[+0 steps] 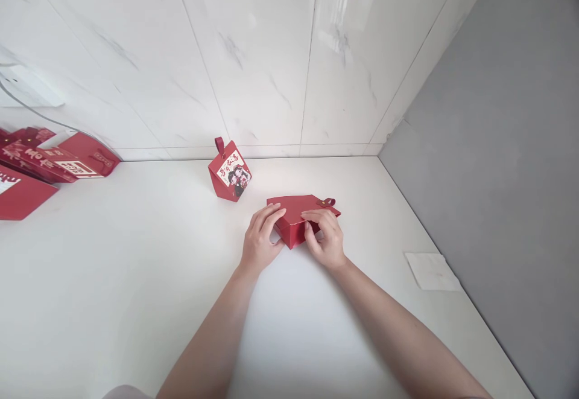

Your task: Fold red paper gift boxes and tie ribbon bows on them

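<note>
A red gift box (296,207) with a small strap and brass-coloured stud lies on its side on the white table. My left hand (262,234) grips its left end, fingertips on the upper face and thumb low at the corner. My right hand (324,236) pinches the near edge, fingers on top and thumb against the side. Behind and to the left, a second red gift box (230,171) stands upright with a strap loop and a printed label showing two cartoon figures. The underside of the held box is hidden.
Several red printed boxes or bags (67,157) sit at the far left by the tiled wall (253,55), near a grey cable (40,115). A white tissue (433,271) lies on the right by the grey side wall (497,175). The white table (136,266) meets both walls.
</note>
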{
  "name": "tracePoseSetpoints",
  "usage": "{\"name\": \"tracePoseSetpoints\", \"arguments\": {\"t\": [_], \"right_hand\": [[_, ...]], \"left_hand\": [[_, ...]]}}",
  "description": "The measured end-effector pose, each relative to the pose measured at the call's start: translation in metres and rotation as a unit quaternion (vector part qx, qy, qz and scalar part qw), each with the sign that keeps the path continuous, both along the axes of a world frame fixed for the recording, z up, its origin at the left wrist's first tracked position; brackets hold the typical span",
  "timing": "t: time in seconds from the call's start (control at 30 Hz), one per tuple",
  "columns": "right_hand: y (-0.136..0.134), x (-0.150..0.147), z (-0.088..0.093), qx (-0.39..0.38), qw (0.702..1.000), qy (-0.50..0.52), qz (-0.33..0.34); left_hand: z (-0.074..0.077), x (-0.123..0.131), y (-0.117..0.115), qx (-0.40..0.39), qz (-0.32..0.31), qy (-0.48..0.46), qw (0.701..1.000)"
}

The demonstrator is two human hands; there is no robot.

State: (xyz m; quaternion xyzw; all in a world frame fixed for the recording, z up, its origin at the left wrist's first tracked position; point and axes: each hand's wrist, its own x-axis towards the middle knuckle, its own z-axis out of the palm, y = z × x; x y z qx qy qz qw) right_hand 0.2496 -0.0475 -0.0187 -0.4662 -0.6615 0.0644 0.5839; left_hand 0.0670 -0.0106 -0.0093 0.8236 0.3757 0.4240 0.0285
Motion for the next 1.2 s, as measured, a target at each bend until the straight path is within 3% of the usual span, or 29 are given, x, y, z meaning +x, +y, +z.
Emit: {"name": "tracePoseSetpoints", "arguments": {"t": [0.43, 0.53, 0.6, 0.7, 0.8, 0.87, 0.93, 1.13, 1.2], "right_hand": [[0.0007, -0.0029, 0.0061, 0.048, 0.996, -0.054, -0.061], [-0.0014, -0.005, 0.0062, 0.052, 0.991, -0.048, -0.11], [-0.0027, -0.0056, 0.0049, 0.04, 0.99, -0.043, -0.131], [-0.0036, -0.0053, 0.0027, -0.028, 0.996, -0.046, -0.068], [-0.0027, -0.0043, 0.002, -0.13, 0.985, -0.056, 0.103], [-0.0016, -0.0035, 0.0018, -0.17, 0.963, -0.055, 0.199], [-0.0007, -0.003, 0.0011, -0.184, 0.95, -0.045, 0.247], [-0.0019, -0.0043, -0.0009, -0.183, 0.958, 0.04, 0.218], [-0.003, -0.0043, -0.0004, -0.167, 0.965, 0.086, 0.185]], "left_hand": [[0.0024, 0.0015, -0.0015, 0.01, 0.0, -0.023, 1.0], [0.004, 0.001, -0.0022, -0.017, 0.043, -0.053, 0.998], [0.0044, -0.0004, -0.0015, -0.041, 0.104, -0.093, 0.989], [0.0031, -0.0033, 0.0007, -0.087, 0.221, -0.115, 0.965], [-0.0001, -0.0044, 0.0014, -0.15, 0.278, -0.079, 0.945], [-0.0025, -0.0032, -0.0001, -0.164, 0.269, -0.046, 0.948], [-0.0042, -0.0009, -0.0026, -0.154, 0.238, -0.022, 0.959], [-0.0026, 0.0009, -0.0067, -0.184, 0.12, -0.036, 0.975], [-0.002, -0.0014, -0.0064, -0.191, 0.046, -0.064, 0.978]]}}
